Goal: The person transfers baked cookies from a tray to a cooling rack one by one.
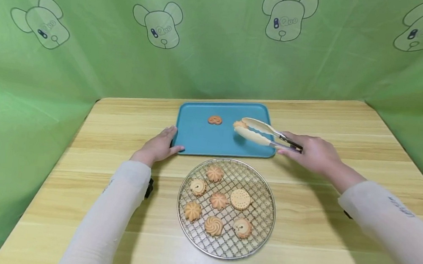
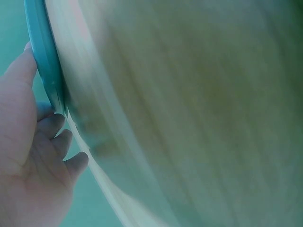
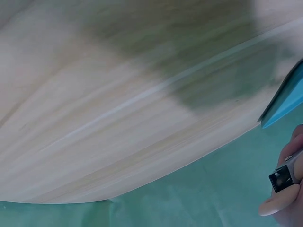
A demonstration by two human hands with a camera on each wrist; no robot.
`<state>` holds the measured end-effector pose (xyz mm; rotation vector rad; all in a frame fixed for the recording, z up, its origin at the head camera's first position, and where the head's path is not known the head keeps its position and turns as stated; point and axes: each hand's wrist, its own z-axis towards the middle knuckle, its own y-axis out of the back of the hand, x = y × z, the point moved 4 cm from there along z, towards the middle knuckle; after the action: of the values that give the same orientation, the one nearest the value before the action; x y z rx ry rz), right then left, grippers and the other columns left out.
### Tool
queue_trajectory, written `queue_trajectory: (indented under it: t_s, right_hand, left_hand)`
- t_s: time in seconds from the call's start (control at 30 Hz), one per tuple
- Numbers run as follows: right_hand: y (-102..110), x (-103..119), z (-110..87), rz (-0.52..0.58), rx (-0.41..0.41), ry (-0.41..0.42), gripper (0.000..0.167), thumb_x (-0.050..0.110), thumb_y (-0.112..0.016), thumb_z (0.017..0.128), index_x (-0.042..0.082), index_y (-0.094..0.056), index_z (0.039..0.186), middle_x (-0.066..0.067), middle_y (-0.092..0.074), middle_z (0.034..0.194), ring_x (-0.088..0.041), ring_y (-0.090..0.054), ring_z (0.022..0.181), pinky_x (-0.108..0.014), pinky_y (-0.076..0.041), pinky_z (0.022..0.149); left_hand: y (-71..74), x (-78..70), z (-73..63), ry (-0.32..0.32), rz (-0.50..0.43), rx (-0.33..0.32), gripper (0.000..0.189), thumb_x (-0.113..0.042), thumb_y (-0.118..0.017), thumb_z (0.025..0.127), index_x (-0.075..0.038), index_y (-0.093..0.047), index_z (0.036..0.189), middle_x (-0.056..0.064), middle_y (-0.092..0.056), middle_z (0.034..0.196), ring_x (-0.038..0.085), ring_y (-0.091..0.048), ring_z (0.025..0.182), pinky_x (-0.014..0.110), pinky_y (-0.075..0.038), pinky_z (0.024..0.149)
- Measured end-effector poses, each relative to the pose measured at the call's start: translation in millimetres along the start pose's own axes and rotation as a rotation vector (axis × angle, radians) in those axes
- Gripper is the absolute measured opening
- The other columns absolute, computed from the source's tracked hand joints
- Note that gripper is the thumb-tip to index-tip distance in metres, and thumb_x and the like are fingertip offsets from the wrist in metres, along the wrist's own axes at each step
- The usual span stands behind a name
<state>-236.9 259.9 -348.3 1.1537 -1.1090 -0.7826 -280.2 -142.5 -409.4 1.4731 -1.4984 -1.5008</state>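
My right hand (image 1: 318, 154) grips a pair of tongs (image 1: 258, 136) with pale tips and metal arms. Between the tips sits a golden cookie (image 1: 239, 125), held above the right part of a blue tray (image 1: 199, 137). A brown pretzel-shaped cookie (image 1: 214, 120) lies on that tray. At the tray's near left corner, my left hand (image 1: 158, 146) holds the rim, thumb at the front edge and fingers along the side. The left wrist view shows this hand (image 2: 35, 142) against the tray wall (image 2: 45, 52). Only part of the right hand (image 3: 289, 189) and tongs appears in the right wrist view.
In front of the tray, a round wire rack (image 1: 223, 250) bears several cookies of different shapes, among them a round dotted biscuit (image 1: 240, 199) and a swirled cookie (image 1: 213, 225). Both stand on a wooden table (image 1: 299, 251). Green curtains (image 1: 218, 64) hang behind and beside it.
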Motion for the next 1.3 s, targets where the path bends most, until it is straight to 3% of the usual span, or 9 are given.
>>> queue_trajectory:
  t_s: [0.17, 0.67, 0.77, 0.87, 0.97, 1.1, 1.3]
  right_hand:
    - [4, -1, -6.8, -0.001, 0.006, 0.042, 0.069, 0.057, -0.058, 0.088, 0.018, -0.046, 0.144, -0.004, -0.055, 0.076, -0.018, -0.043, 0.058, -0.031, -0.034, 0.047]
    - [1, -9, -27.4, -0.048, -0.080, 0.311, 0.057, 0.042, -0.071, 0.085, 0.012, -0.059, 0.131, 0.011, -0.046, 0.066, -0.006, -0.037, 0.054, -0.025, -0.033, 0.049]
    - [0, -11, -32.1, -0.059, -0.071, 0.326, 0.058, 0.042, -0.072, 0.083, 0.014, -0.059, 0.132, 0.010, -0.053, 0.072, -0.006, -0.038, 0.055, -0.026, -0.034, 0.050]
    - [-1, -12, -35.8, -0.060, -0.048, 0.324, 0.059, 0.044, -0.072, 0.083, 0.017, -0.058, 0.133, 0.003, -0.065, 0.087, -0.006, -0.043, 0.058, -0.029, -0.040, 0.052]
    - [-3, -11, -38.1, -0.057, -0.042, 0.346, 0.060, 0.044, -0.072, 0.082, 0.016, -0.059, 0.133, 0.002, -0.067, 0.095, -0.003, -0.044, 0.058, -0.027, -0.041, 0.051]
    - [-7, -9, -40.0, -0.055, -0.055, 0.405, 0.059, 0.044, -0.074, 0.081, 0.016, -0.061, 0.130, 0.013, -0.058, 0.081, 0.001, -0.037, 0.053, -0.022, -0.034, 0.047]
    - [-8, -5, -41.3, -0.050, -0.075, 0.472, 0.058, 0.045, -0.076, 0.078, 0.018, -0.063, 0.128, 0.021, -0.048, 0.073, 0.003, -0.036, 0.053, -0.019, -0.034, 0.047]
  left_hand:
    - [0.8, -0.4, -0.5, 0.003, -0.004, 0.002, 0.082, -0.050, -0.047, 0.096, -0.002, -0.010, 0.152, 0.011, -0.006, 0.158, 0.028, -0.007, 0.144, 0.040, -0.011, 0.116]
    - [-0.7, 1.5, 1.8, -0.004, 0.011, 0.016, 0.083, -0.052, -0.045, 0.096, -0.003, -0.009, 0.152, 0.011, -0.006, 0.158, 0.026, -0.005, 0.144, 0.038, -0.010, 0.116]
    - [-0.5, 1.8, 2.0, -0.004, 0.011, 0.016, 0.083, -0.052, -0.045, 0.096, -0.003, -0.009, 0.152, 0.011, -0.006, 0.158, 0.027, -0.006, 0.144, 0.038, -0.010, 0.116]
    - [-0.3, 1.4, 2.1, -0.004, 0.011, 0.015, 0.083, -0.052, -0.045, 0.097, -0.002, -0.009, 0.152, 0.011, -0.006, 0.158, 0.027, -0.006, 0.144, 0.038, -0.010, 0.116]
    - [-0.5, 1.3, 2.2, -0.003, 0.012, 0.017, 0.083, -0.052, -0.045, 0.096, -0.002, -0.009, 0.152, 0.011, -0.006, 0.158, 0.027, -0.006, 0.144, 0.038, -0.010, 0.116]
    - [0.0, 1.1, 1.8, -0.003, 0.015, 0.019, 0.083, -0.052, -0.045, 0.096, -0.002, -0.009, 0.152, 0.011, -0.006, 0.158, 0.027, -0.005, 0.144, 0.038, -0.009, 0.116]
    - [0.7, 0.3, 1.4, -0.005, 0.010, 0.017, 0.082, -0.051, -0.046, 0.097, -0.002, -0.010, 0.152, 0.012, -0.006, 0.158, 0.027, -0.006, 0.144, 0.038, -0.009, 0.116]
